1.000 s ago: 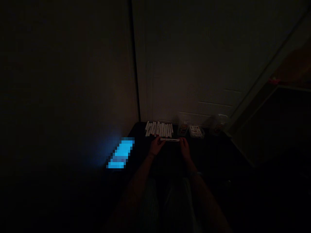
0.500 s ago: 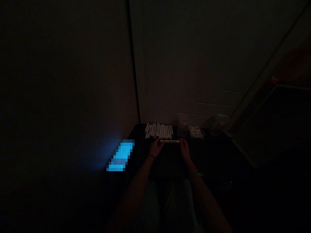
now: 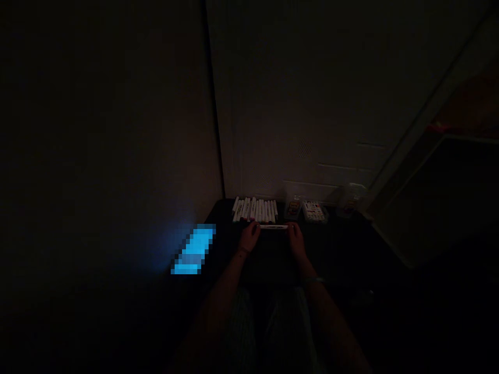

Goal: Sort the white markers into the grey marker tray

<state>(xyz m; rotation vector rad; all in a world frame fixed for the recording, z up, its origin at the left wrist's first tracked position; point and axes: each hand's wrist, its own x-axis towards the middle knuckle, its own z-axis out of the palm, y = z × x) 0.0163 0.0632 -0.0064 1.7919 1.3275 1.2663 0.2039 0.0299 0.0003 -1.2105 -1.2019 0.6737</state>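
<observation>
A white marker (image 3: 274, 227) is stretched level between my two hands, dark print along its barrel. My left hand (image 3: 249, 237) pinches its left end. At the other end, the fingers of my right hand (image 3: 296, 240) are closed on it. Just beyond my left hand, a row of white markers (image 3: 255, 209) lies side by side at the back of the dark table (image 3: 268, 259). Dim light hides the finer detail of my fingers.
Right of the row stand a clear plastic case (image 3: 292, 206), a box packed with small pale items (image 3: 314, 211) and a clear container (image 3: 351, 201). A glowing, pixelated blue screen (image 3: 195, 249) sits at the left. A wall (image 3: 273, 130) rises behind the table.
My left hand has shifted very slightly left along the marker. Otherwise both hands and the marker stay in nearly the same place.
</observation>
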